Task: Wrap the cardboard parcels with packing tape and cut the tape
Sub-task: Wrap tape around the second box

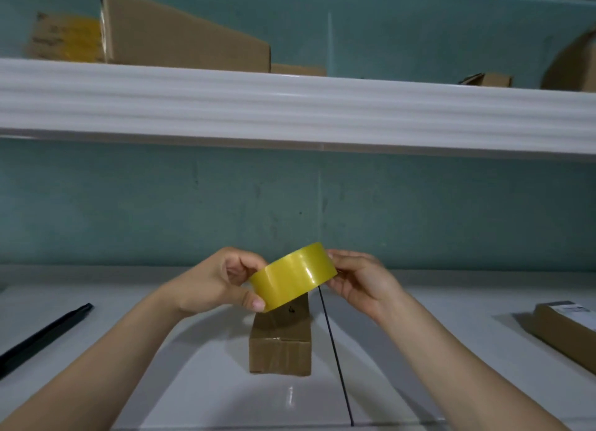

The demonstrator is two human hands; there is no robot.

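Note:
A yellow roll of packing tape is held up in the air between both hands, tilted, just above a long narrow cardboard parcel that lies on the white table. My left hand grips the roll's left side, thumb on its lower rim and fingers curled over the top. My right hand holds the roll's right edge with its fingers behind it. The parcel's near end shows clear tape across its flaps.
A second cardboard parcel lies at the table's right edge. A black bar lies diagonally at the left. A thin dark seam runs down the table beside the parcel. A white shelf above carries several cardboard boxes.

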